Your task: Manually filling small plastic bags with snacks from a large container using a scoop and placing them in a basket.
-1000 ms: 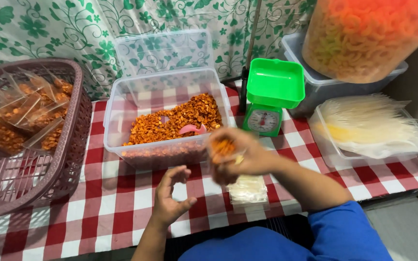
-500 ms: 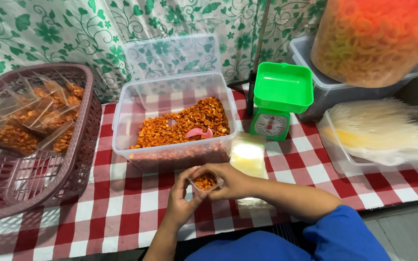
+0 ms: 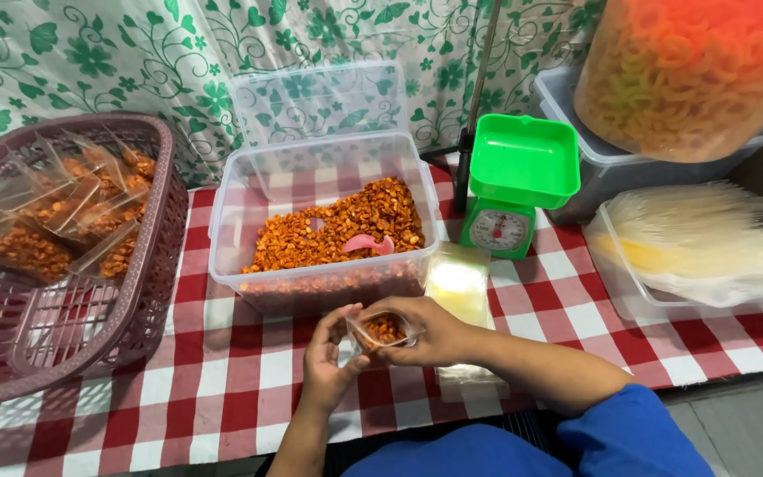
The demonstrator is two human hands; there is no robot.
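Above the checked bench (image 3: 222, 380), the left hand (image 3: 328, 358) and right hand (image 3: 430, 331) pinch a small clear packet (image 3: 383, 329) of orange crumbs, fingers closed on its crinkly edges. Behind sits a clear plastic tub (image 3: 324, 225), a green scale (image 3: 514, 190) and a mauve lattice basket (image 3: 64, 336).

1. This looks like a small home snack-packing spot, with a red-and-white checked tablecloth (image 3: 222, 380) over the table and a green floral curtain (image 3: 134, 53) as backdrop.
2. A green kitchen scale (image 3: 509, 190) stands by a clear tub of orange snack (image 3: 328, 234).
3. A mauve basket (image 3: 64, 291) holds filled packets, and empty plastic bags (image 3: 708, 238) lie stacked at the right.
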